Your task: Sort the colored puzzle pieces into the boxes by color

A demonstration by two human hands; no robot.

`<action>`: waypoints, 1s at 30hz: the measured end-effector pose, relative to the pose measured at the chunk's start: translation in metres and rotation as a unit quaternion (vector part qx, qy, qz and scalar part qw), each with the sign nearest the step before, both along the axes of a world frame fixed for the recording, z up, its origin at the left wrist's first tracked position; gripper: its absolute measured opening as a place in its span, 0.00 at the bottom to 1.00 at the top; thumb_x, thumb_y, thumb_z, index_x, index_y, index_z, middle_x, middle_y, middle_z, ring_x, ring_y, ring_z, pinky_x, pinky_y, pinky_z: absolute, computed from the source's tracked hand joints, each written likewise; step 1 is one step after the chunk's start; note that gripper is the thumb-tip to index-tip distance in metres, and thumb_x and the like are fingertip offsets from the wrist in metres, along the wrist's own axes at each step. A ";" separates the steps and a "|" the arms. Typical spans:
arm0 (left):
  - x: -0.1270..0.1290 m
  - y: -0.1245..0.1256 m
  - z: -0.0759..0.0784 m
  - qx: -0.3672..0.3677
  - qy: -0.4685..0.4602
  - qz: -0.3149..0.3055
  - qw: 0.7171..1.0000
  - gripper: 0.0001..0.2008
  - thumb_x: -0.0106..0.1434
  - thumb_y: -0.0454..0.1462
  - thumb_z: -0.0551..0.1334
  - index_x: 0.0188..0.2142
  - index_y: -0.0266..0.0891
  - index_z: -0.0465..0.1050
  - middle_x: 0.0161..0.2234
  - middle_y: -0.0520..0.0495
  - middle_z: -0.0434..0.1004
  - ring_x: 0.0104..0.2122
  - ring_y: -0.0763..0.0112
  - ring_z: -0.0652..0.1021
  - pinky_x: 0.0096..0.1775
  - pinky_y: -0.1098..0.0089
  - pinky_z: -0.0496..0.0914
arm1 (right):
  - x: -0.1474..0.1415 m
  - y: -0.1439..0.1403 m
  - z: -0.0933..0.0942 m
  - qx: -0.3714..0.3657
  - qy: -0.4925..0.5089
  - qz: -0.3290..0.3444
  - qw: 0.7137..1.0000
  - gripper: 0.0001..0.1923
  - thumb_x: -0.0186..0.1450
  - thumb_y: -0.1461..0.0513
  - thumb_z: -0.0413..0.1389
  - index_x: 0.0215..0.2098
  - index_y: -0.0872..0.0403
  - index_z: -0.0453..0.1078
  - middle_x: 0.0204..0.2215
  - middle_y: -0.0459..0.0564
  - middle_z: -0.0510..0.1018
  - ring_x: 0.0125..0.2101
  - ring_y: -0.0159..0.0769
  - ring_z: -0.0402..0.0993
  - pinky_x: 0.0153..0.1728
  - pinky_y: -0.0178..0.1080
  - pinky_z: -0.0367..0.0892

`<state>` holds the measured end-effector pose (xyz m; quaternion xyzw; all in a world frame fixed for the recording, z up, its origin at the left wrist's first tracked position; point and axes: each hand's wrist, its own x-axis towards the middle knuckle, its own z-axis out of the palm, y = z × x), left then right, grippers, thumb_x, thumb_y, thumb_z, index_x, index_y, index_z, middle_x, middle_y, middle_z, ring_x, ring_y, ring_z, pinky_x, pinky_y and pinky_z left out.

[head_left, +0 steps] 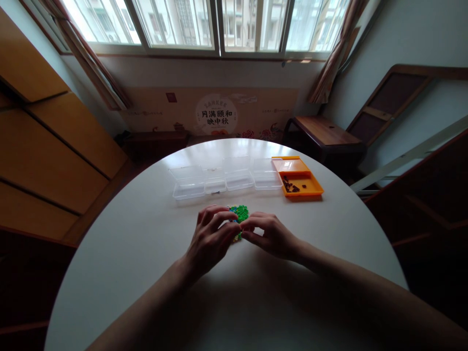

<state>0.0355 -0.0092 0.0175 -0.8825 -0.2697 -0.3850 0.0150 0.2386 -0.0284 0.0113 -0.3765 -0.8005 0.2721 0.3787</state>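
Observation:
A small pile of bright green pieces [241,212], with some blue and yellow among them, lies on the white round table [127,263]. My left hand [212,236] arches over its left side, thumb and forefinger pinched together. From the right, my right hand [270,234] meets it with thumb and forefinger closed. The two sets of fingertips nearly touch at the near side of the pile. Whatever they pinch is too small to make out. Part of the pile is hidden behind my fingers.
Several clear plastic boxes [188,191] with raised lids stand in a row beyond my hands. At their right, an open orange box [313,187] holds dark brown pieces [291,186]. A small dark item [215,193] lies before the clear boxes. A wooden stool [325,130] stands behind the table.

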 end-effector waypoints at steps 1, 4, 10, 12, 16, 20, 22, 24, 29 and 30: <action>0.000 0.000 0.000 0.003 0.002 -0.002 1.000 0.03 0.64 0.34 0.61 0.35 0.45 0.73 0.39 0.50 0.77 0.48 0.63 0.71 0.51 0.60 0.64 | 0.000 0.000 0.000 -0.002 0.004 -0.001 1.000 0.05 0.65 0.62 0.56 0.36 0.53 0.74 0.29 0.47 0.76 0.30 0.31 0.72 0.34 0.34 0.67; -0.001 0.001 -0.002 0.004 0.008 -0.005 1.000 0.03 0.63 0.34 0.62 0.36 0.45 0.73 0.39 0.50 0.78 0.47 0.64 0.71 0.51 0.60 0.64 | -0.001 0.000 0.000 0.004 0.009 -0.010 1.000 0.05 0.65 0.62 0.56 0.35 0.53 0.75 0.28 0.47 0.76 0.30 0.31 0.71 0.34 0.33 0.66; -0.003 0.003 -0.004 0.003 0.003 0.011 1.000 0.02 0.62 0.36 0.64 0.36 0.44 0.73 0.39 0.49 0.77 0.47 0.62 0.71 0.48 0.61 0.65 | -0.002 0.002 -0.006 0.057 -0.008 -0.034 0.998 0.05 0.64 0.63 0.57 0.36 0.52 0.76 0.28 0.48 0.78 0.30 0.33 0.72 0.34 0.35 0.66; -0.004 0.004 -0.004 0.003 0.004 0.018 1.000 0.04 0.61 0.36 0.64 0.37 0.44 0.73 0.39 0.49 0.77 0.46 0.62 0.71 0.48 0.61 0.65 | 0.000 0.003 -0.007 0.072 -0.020 -0.040 0.996 0.05 0.64 0.63 0.57 0.36 0.52 0.76 0.28 0.48 0.78 0.30 0.33 0.72 0.35 0.35 0.67; -0.010 0.007 -0.006 -0.008 0.020 0.040 0.999 0.05 0.62 0.37 0.63 0.38 0.44 0.73 0.40 0.49 0.77 0.47 0.62 0.72 0.49 0.61 0.64 | 0.010 0.011 -0.007 0.105 -0.042 -0.071 0.991 0.06 0.64 0.63 0.57 0.36 0.52 0.76 0.29 0.48 0.79 0.31 0.35 0.73 0.36 0.37 0.67; -0.017 0.010 -0.009 -0.011 0.036 0.055 0.998 0.04 0.62 0.37 0.63 0.38 0.44 0.73 0.40 0.49 0.77 0.47 0.62 0.72 0.49 0.60 0.63 | 0.033 0.024 -0.006 0.121 -0.061 -0.160 0.978 0.07 0.64 0.62 0.56 0.37 0.53 0.76 0.29 0.49 0.79 0.31 0.36 0.73 0.35 0.38 0.67; -0.021 0.011 -0.011 -0.009 0.035 0.061 0.997 0.04 0.62 0.36 0.63 0.38 0.44 0.73 0.39 0.49 0.77 0.47 0.62 0.71 0.50 0.60 0.63 | 0.049 0.034 -0.008 0.129 -0.067 -0.221 0.964 0.08 0.64 0.62 0.55 0.37 0.53 0.76 0.28 0.49 0.78 0.31 0.37 0.74 0.36 0.39 0.68; -0.023 0.011 -0.013 -0.011 0.034 0.069 0.997 0.03 0.62 0.36 0.62 0.37 0.44 0.74 0.39 0.49 0.77 0.47 0.62 0.71 0.50 0.59 0.63 | 0.066 0.043 -0.011 0.134 -0.071 -0.286 0.946 0.09 0.64 0.60 0.55 0.38 0.53 0.77 0.28 0.50 0.78 0.31 0.38 0.74 0.37 0.41 0.69; -0.027 0.010 -0.014 -0.013 0.037 0.073 0.997 0.04 0.63 0.36 0.62 0.37 0.44 0.74 0.39 0.49 0.77 0.47 0.61 0.71 0.50 0.59 0.62 | 0.101 0.058 -0.019 0.132 -0.054 -0.404 0.903 0.12 0.62 0.57 0.55 0.37 0.55 0.77 0.31 0.52 0.80 0.31 0.41 0.75 0.37 0.43 0.70; -0.027 0.010 -0.014 -0.012 0.036 0.072 0.997 0.04 0.62 0.35 0.62 0.37 0.44 0.74 0.39 0.49 0.77 0.47 0.61 0.71 0.50 0.59 0.62 | 0.105 0.060 -0.019 0.125 -0.048 -0.416 0.899 0.13 0.61 0.57 0.55 0.37 0.56 0.77 0.32 0.53 0.81 0.31 0.41 0.76 0.37 0.43 0.70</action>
